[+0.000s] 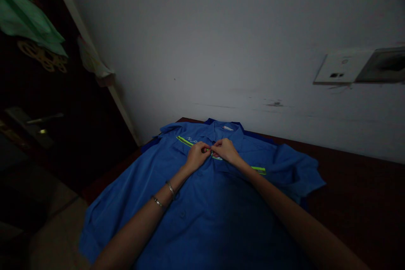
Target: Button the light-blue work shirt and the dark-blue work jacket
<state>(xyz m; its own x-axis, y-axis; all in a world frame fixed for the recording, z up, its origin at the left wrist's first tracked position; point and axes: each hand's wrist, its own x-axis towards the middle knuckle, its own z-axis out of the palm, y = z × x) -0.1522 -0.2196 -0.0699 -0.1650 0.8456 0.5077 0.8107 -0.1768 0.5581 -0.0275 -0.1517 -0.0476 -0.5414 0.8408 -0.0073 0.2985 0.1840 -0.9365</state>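
Observation:
A blue work shirt (202, 206) with a yellow-green reflective stripe across the chest lies front-up on a dark wooden table (354, 190), collar toward the wall. My left hand (196, 155) and my right hand (225, 150) meet at the shirt's front placket just below the collar. Both hands have their fingers pinched together on the fabric there, fingertips touching each other. What sits between the fingertips is too small to make out. Two thin bracelets ring my left wrist.
A white wall rises right behind the table, with a white socket plate (341, 67) at the right. A dark door with a metal handle (44, 119) stands at the left; pale cloths hang near it. Tiled floor shows at lower left.

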